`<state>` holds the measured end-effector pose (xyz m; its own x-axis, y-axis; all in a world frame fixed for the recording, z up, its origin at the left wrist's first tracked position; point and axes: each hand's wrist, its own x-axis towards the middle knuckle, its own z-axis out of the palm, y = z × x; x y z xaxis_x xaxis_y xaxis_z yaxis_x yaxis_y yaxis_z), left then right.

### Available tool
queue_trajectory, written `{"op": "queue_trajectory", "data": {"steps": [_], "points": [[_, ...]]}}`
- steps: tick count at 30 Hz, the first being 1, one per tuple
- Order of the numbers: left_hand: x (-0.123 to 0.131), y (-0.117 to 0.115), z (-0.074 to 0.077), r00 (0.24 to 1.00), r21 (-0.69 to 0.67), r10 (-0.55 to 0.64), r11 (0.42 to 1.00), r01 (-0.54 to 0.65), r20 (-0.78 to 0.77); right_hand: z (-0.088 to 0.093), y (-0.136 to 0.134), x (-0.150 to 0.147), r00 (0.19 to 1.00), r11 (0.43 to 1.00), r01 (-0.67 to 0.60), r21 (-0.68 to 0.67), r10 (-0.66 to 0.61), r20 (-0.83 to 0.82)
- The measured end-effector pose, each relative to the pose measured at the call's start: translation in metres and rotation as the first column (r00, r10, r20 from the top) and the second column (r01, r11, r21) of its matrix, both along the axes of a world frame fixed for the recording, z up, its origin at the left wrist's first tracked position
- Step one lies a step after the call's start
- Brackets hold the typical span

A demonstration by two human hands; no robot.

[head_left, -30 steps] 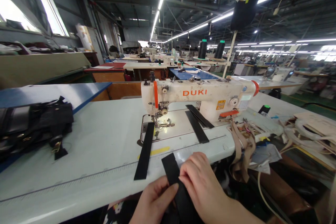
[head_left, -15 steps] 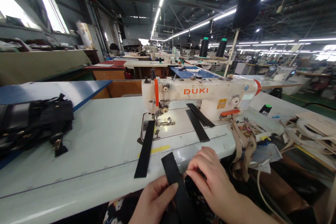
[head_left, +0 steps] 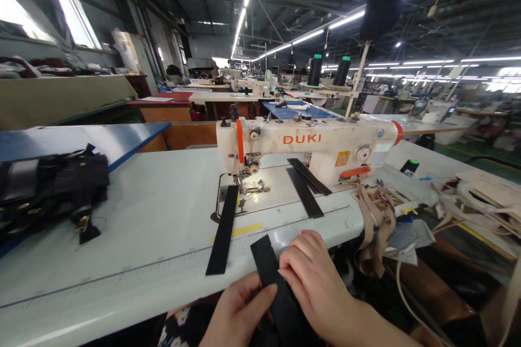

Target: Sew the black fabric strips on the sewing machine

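A black strip (head_left: 266, 260) of flat material slants down over the table's front edge. My left hand (head_left: 246, 303) pinches it, thumb on top. At its right edge, the fingertips of my right hand (head_left: 307, 271) are pressed together; what lies between them is too small or hidden to tell. Another black strip (head_left: 222, 233) lies to the left, its far end by the presser foot of the white sewing machine (head_left: 301, 138). Several more black strips (head_left: 305, 192) lie crossed under the machine's arm.
A pile of black straps with buckles (head_left: 52, 195) sits at the left of the sewing table (head_left: 163, 200). Beige webbing (head_left: 372, 227) hangs over the front edge at right, near a tray of small tools (head_left: 385, 192). Two black thread cones (head_left: 315, 71) stand behind the machine.
My right hand has moved left, bringing its pinched fingertips to the black strip's edge. My left hand keeps its hold on the strip. The view has shifted slightly.
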<state>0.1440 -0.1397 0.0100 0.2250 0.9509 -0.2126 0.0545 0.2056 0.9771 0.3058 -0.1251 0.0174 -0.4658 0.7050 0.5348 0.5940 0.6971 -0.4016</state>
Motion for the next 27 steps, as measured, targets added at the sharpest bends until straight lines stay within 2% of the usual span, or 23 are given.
{"op": "queue_trajectory", "data": {"steps": [4, 7, 11, 15, 19, 21, 27], "points": [[-0.001, 0.002, -0.007, 0.995, 0.01, 0.009, 1.0, -0.008, -0.101, -0.003, 0.002, -0.005, 1.0, 0.999, -0.015, 0.03, 0.015, -0.012], [-0.003, 0.001, -0.009, 0.993, -0.006, 0.049, 0.999, -0.05, -0.109, 0.0, 0.01, 0.005, 0.982, 0.993, 0.104, -0.052, -0.111, -0.155], [-0.005, 0.001, -0.006, 0.996, -0.033, 0.026, 0.999, -0.028, -0.084, 0.005, 0.012, 0.02, 0.962, 0.987, 0.091, -0.13, -0.121, -0.246], [-0.004, -0.001, 0.0, 0.996, -0.04, 0.005, 0.999, -0.009, -0.091, 0.003, 0.005, 0.021, 0.971, 0.986, 0.09, -0.139, -0.117, -0.207], [-0.002, -0.002, 0.005, 0.998, -0.02, -0.03, 0.999, 0.029, -0.059, 0.0, 0.002, 0.012, 0.986, 0.998, 0.002, -0.056, -0.011, -0.169], [-0.001, -0.003, 0.005, 0.998, -0.003, -0.031, 1.0, 0.03, -0.057, 0.001, 0.003, 0.007, 0.988, 1.0, -0.018, -0.006, 0.017, -0.151], [-0.002, -0.001, -0.006, 0.996, 0.008, -0.072, 0.997, 0.072, -0.049, -0.001, 0.006, -0.001, 0.999, 1.0, -0.014, 0.02, 0.015, -0.042]]}}
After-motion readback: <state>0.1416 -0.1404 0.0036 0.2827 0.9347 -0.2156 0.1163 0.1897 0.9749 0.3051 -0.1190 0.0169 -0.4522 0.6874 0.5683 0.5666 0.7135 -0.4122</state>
